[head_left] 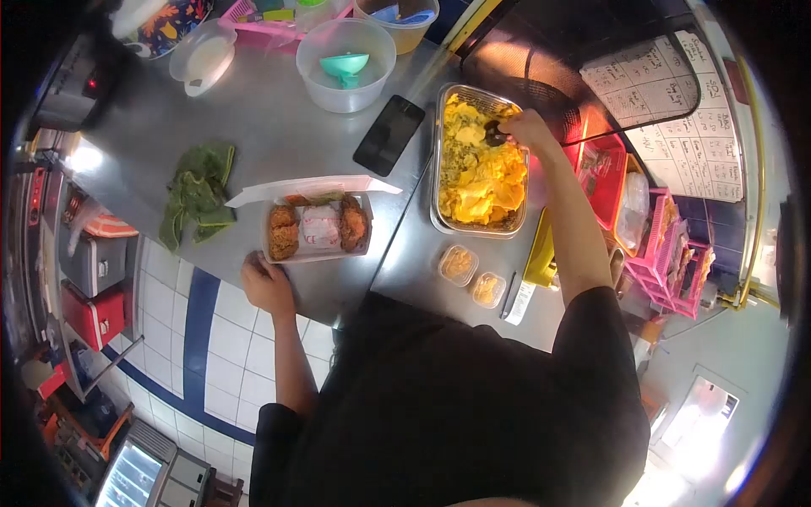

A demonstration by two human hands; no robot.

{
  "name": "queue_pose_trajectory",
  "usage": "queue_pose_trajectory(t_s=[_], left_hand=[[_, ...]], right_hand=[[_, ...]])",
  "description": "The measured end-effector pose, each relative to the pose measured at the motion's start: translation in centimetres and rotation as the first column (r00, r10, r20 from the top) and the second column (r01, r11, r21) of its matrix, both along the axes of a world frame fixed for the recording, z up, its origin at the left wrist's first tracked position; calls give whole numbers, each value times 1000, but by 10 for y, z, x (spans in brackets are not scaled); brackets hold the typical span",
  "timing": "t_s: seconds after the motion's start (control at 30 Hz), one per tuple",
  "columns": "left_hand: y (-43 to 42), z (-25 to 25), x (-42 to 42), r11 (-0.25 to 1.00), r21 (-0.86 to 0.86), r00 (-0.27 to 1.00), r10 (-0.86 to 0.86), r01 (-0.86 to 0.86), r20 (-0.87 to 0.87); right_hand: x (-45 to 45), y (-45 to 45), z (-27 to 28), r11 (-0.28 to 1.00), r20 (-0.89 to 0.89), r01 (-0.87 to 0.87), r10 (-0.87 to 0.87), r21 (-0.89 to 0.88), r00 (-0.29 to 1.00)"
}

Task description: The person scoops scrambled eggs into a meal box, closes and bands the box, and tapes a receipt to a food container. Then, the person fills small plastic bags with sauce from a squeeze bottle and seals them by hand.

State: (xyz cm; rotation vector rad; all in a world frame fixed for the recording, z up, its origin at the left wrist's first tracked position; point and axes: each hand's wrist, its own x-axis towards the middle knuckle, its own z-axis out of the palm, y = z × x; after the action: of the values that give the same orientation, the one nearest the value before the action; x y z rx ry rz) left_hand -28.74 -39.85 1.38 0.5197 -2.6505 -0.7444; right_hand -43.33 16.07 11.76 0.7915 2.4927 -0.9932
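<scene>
My right hand is closed around a black utensil at the upper right of a metal tray. Yellow food with darker bits fills the tray; the utensil's lower end is not clear. My left hand has curled fingers beside the lower left corner of an open cardboard takeaway box. Whether it grips the box's edge is hidden. Inside the box, pieces of brown fried food lie on both sides of a white printed packet.
A phone lies between box and tray. Two small tubs of food sit below the tray. A green cloth lies at left. Behind are a clear plastic tub with a turquoise scoop and a pink basket.
</scene>
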Motion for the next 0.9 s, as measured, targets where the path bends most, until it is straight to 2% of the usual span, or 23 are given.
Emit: queue_pose_trajectory(t_s=[0.03, 0.07, 0.17, 0.2, 0.23, 0.27, 0.3, 0.33, 0.37, 0.57, 0.67, 0.73, 0.77, 0.83, 0.9], left_hand=[[-1, -2, 0, 1000, -2, 1000, -1, 1, -2], [-2, -3, 0, 1000, -8, 1000, -3, 3, -7], [-3, -5, 0, 1000, 6, 1000, -1, 1, 6], [-3, -6, -1, 1000, 4, 1000, 7, -7, 18], [-3, -6, 0, 1000, -1, 999, 13, -13, 33], [-4, -6, 2, 1000, -9, 999, 20, -19, 37], [-4, -6, 1, 1000, -6, 1000, 4, -4, 28], [-4, -6, 0, 1000, 1, 1000, -14, 14, 15], [-4, -5, -1, 1000, 2, 1000, -13, 13, 10], [-4, -5, 0, 999, 47, 999, 5, -7, 45], [-2, 4, -1, 999, 26, 999, -19, 18, 35], [-1, 3, -1, 999, 45, 999, -1, -1, 37], [-1, 3, 0, 999, 45, 999, 11, -12, 38], [0, 4, -2, 1000, -16, 1000, -15, 14, -23], [-1, 4, -2, 1000, -20, 1000, -14, 14, -24]], right_hand=[[-6, -14, 4, 979, 30, -141, 138, 148, 990], [-9, -27, 9, 968, 53, -249, 249, -19, 967], [-9, -72, 31, 944, 60, -329, 327, 29, 943], [-10, -82, 37, 921, 62, -349, 343, 172, 937], [-13, -79, 29, 917, 62, -362, 356, 166, 932], [-13, -71, 14, 788, -68, -440, 514, 430, 855], [-12, -75, 12, 606, -146, -423, 670, 673, 728], [-11, -78, 16, 606, -45, -451, 627, 655, 777], [-7, -78, 14, 606, -49, -449, 628, 657, 777], [11, -74, 0, 616, -187, -295, 596, 730, 781], [20, -66, -14, 637, -201, -362, 638, 681, 743], [31, -77, -6, 704, -316, -509, 692, 496, 649], [38, -83, -1, 698, -315, -517, 699, 495, 642], [55, -99, 15, 710, -172, -558, 671, 430, 721], [70, -108, 19, 725, -149, -592, 668, 352, 729]])
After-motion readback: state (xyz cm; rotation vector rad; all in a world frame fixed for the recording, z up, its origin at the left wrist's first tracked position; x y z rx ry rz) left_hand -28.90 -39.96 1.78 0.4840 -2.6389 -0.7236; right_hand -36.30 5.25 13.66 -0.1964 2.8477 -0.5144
